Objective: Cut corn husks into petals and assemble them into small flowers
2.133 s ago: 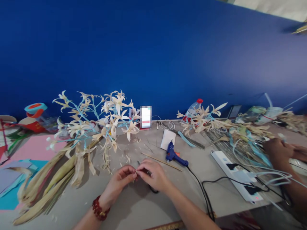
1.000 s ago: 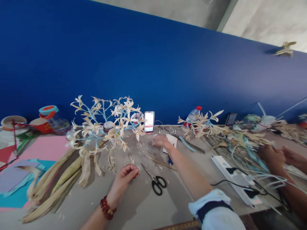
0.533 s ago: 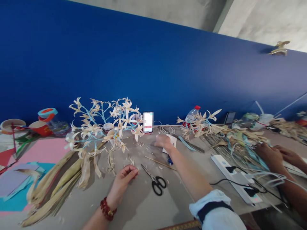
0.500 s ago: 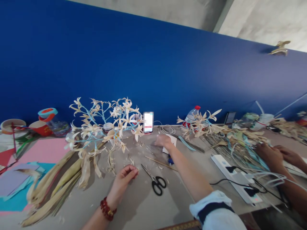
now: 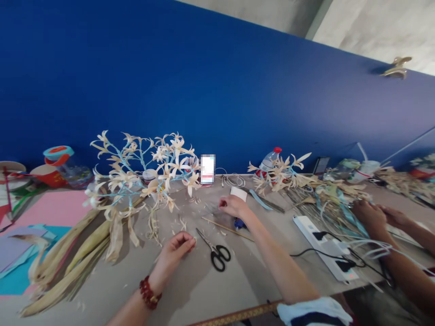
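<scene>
My left hand [image 5: 175, 251], with a red bead bracelet [image 5: 148, 293] at the wrist, is closed low over the table; whatever its fingertips pinch is too small to make out. Black-handled scissors [image 5: 220, 258] lie just to its right. Farther back, my right hand [image 5: 234, 206] has its fingers curled together beside a white paper piece [image 5: 239, 194]; anything in them is hidden. A thin stick [image 5: 227, 227] lies in front of it. Pale husk flowers on blue stems [image 5: 166, 172] stand at the back left, above small scraps.
Long dried husks [image 5: 81, 253] and coloured paper [image 5: 56, 208] lie at left. A phone [image 5: 207, 170] stands near the blue wall. On the right are a bottle [image 5: 271, 159], a white power strip [image 5: 325, 249] with cables, and another person's hands [image 5: 370, 217] over husk strips.
My right hand has drawn back slightly toward me from the white paper piece. My left hand keeps its pinch. The view has shifted a little.
</scene>
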Demonstrator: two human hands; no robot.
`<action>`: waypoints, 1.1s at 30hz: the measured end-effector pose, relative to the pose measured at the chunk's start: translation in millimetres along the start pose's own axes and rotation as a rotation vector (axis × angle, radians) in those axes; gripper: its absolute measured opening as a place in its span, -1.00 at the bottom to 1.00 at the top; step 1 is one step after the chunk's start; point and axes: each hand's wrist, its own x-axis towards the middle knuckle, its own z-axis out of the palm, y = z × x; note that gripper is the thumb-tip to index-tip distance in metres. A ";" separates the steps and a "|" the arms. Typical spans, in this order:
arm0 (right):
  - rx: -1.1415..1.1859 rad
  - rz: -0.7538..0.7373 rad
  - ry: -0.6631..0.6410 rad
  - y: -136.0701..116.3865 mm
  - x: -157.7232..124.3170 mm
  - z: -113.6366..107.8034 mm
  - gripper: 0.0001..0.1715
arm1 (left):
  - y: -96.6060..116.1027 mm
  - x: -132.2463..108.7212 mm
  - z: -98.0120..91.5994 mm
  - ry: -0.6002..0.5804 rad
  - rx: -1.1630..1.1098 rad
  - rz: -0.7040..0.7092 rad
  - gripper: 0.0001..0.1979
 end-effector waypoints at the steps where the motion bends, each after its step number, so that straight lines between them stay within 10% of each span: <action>1: -0.034 -0.028 -0.002 -3.6 -2.2 1.4 -0.87 | -0.3 -0.1 0.3 0.002 0.009 -0.002 -0.71; 10: -0.249 -0.210 -0.021 -32.4 2.0 17.2 -0.76 | 2.3 0.8 0.5 0.020 0.027 0.010 -0.68; 22: -0.035 -0.221 0.026 -11.1 -2.4 0.2 -0.82 | -0.4 1.4 1.0 0.009 0.073 0.036 -0.70; 33: 0.327 -0.455 0.067 -65.8 -63.5 18.9 -0.82 | 9.5 -8.3 -0.2 0.005 0.936 0.730 -0.86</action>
